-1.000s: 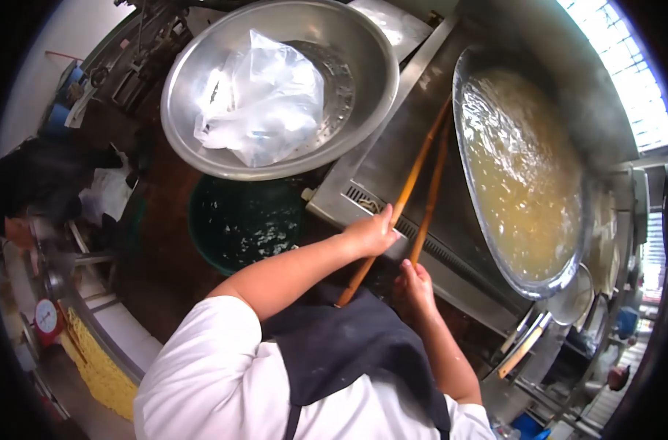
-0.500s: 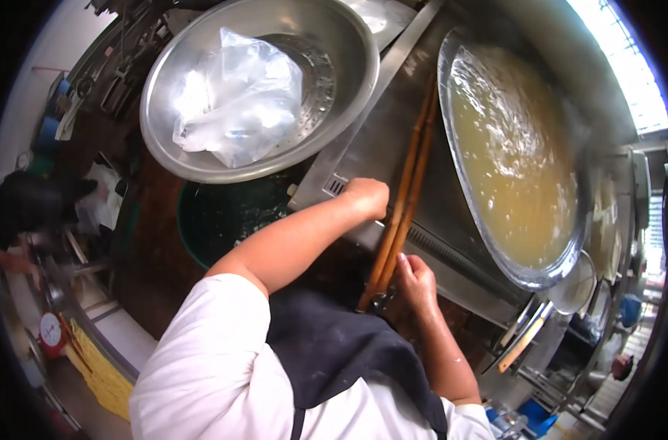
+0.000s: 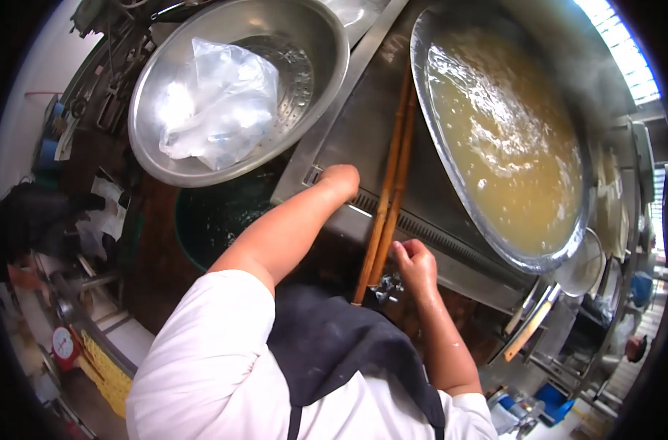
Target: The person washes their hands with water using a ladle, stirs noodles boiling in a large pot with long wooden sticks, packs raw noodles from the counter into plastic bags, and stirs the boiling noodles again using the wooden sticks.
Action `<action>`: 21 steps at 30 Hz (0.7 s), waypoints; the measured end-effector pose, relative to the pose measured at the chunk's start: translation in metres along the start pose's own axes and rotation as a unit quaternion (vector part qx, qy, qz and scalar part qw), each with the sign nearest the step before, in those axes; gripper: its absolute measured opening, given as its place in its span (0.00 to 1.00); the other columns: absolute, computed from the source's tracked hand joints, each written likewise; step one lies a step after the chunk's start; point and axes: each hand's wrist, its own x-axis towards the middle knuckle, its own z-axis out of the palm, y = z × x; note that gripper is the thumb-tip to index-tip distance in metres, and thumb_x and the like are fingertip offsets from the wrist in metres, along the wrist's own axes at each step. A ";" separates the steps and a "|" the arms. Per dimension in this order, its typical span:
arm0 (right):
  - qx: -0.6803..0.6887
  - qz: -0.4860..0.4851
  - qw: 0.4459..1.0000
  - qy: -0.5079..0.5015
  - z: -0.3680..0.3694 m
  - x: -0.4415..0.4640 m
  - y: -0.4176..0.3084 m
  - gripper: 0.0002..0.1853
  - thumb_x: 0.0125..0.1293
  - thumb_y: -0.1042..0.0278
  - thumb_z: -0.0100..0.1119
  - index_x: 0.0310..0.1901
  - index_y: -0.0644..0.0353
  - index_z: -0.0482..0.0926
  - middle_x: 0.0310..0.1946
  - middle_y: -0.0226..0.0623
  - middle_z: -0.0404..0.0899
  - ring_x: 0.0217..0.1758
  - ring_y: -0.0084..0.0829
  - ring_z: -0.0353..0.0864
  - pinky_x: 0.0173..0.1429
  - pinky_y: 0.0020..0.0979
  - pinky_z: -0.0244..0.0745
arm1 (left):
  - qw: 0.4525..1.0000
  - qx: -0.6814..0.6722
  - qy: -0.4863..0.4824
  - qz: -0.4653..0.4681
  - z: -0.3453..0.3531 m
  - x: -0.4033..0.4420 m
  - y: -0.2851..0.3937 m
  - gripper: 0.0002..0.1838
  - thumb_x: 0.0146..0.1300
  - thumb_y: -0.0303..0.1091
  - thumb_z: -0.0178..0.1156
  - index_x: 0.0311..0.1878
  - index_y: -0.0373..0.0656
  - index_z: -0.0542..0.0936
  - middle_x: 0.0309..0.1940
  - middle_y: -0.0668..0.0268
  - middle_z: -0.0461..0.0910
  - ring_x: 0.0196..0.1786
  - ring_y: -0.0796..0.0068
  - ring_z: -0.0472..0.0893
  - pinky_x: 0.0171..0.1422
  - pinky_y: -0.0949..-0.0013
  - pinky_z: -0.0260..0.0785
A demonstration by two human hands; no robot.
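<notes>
Two long wooden sticks (image 3: 394, 176) lie side by side on the steel stove top (image 3: 356, 139), their near ends sticking out past its front edge. My left hand (image 3: 340, 182) is at the stove's front edge, left of the sticks and apart from them; its fingers are hidden from view. Just right of the sticks' lower part is my right hand (image 3: 417, 264), fingers curled with the thumb raised; what it holds, if anything, is hidden. A large pan (image 3: 431, 132) of cloudy yellowish liquid stands right of the sticks.
At upper left a steel basin (image 3: 147, 158) holds a clear plastic bag (image 3: 228, 103). Below it is a green tub (image 3: 191, 235) with water. Lower left are a red scale (image 3: 63, 342) and yellow noodles (image 3: 107, 374). A strainer (image 3: 580, 264) and a wooden-handled tool (image 3: 528, 334) hang at right.
My left hand has let go of a stick and moved left. The two sticks, earlier spread apart, now lie together. The view has shifted slightly.
</notes>
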 end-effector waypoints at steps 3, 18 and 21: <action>-0.005 -0.010 1.000 0.007 0.000 0.003 0.004 0.17 0.60 0.53 0.63 0.33 0.63 0.81 0.25 0.43 0.82 0.30 0.39 0.82 0.37 0.36 0.75 | 0.999 -0.043 0.029 -0.013 0.011 0.014 -0.011 0.15 0.50 0.33 0.64 0.42 0.40 0.84 0.46 0.50 0.81 0.51 0.53 0.81 0.54 0.58 0.74; -0.029 -0.024 0.999 -0.014 -0.004 0.002 0.007 0.15 0.59 0.56 0.63 0.33 0.62 0.81 0.26 0.43 0.82 0.31 0.40 0.83 0.38 0.36 0.76 | 0.977 -0.089 0.148 0.123 0.021 0.008 -0.023 0.12 0.50 0.25 0.60 0.39 0.44 0.82 0.39 0.53 0.82 0.46 0.50 0.80 0.52 0.54 0.73; -0.038 -0.023 0.998 -0.038 -0.007 0.000 0.008 0.15 0.58 0.56 0.63 0.34 0.62 0.81 0.27 0.44 0.82 0.32 0.41 0.83 0.39 0.36 0.76 | 0.984 -0.048 0.122 0.117 0.022 0.017 -0.018 0.13 0.50 0.26 0.59 0.41 0.44 0.82 0.41 0.51 0.82 0.46 0.49 0.81 0.51 0.53 0.73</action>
